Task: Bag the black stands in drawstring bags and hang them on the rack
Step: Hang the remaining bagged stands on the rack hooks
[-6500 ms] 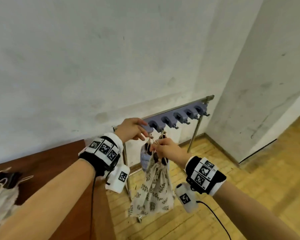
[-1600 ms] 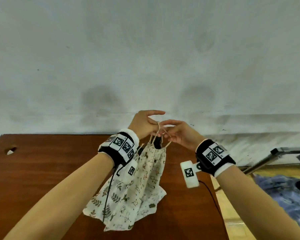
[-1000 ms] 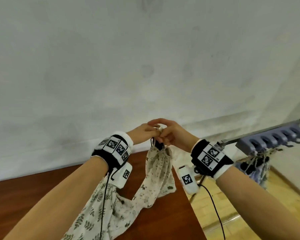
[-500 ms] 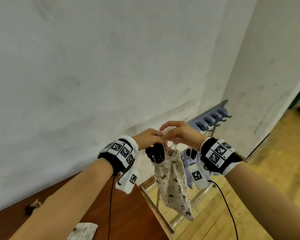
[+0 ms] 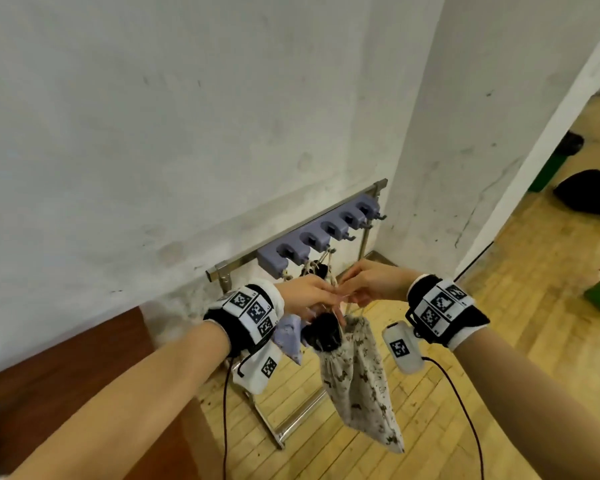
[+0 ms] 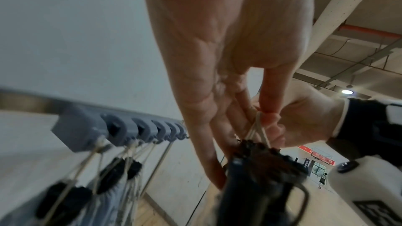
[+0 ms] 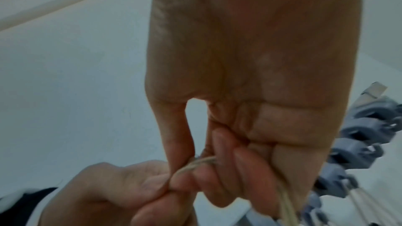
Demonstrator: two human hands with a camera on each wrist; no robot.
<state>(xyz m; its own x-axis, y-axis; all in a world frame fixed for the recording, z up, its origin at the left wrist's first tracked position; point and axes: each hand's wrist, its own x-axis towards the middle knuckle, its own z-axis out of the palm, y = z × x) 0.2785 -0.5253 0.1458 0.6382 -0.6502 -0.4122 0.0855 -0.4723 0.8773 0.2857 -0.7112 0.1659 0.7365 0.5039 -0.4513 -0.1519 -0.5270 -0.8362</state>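
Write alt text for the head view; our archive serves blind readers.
Two hands, left hand and right hand, pinch the drawstring of a patterned bag near a rack by a white wall. Other bags hang there.

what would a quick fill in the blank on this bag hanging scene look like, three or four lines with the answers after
1. Both hands pinch the bag's ____ above its gathered mouth.
2. The patterned bag hangs over the ____ floor, not the table.
3. The rack's grey hooks number ____.
4. The left hand and right hand are ____ each other.

Answers: drawstring; wooden; five; touching
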